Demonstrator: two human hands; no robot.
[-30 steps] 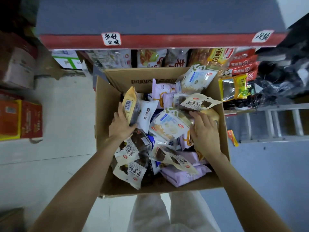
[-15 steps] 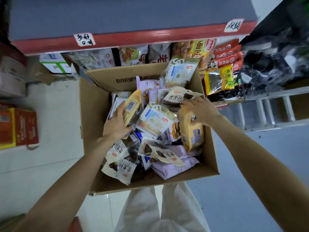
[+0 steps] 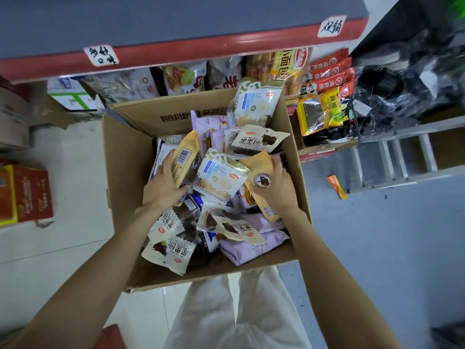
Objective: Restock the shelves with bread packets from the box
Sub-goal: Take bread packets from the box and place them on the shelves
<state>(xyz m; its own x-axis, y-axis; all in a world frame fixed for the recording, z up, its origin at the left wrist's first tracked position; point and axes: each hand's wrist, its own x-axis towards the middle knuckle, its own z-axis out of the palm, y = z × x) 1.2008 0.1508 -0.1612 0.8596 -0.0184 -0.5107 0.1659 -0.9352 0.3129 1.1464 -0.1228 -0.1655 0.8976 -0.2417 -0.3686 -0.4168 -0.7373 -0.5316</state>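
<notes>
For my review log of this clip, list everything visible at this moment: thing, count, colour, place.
Cardboard box: one, brown, open on the floor below the shelf.
Bread packets in box: many, exact count unclear; cream, purple, yellow, white-green; piled loosely.
Yellow packets: two; one in the left hand, one in the right hand.
Shelf: one, red edge, two handwritten white labels, snack packets beneath.
Red-orange carton: one, on the floor at left.
Ladder: one, grey metal, lying at right.
Small orange packet: one, on the floor by the ladder.
Trousers: white, bottom centre.
Left hand: grips a yellow packet.
Right hand: grips the other.
</notes>
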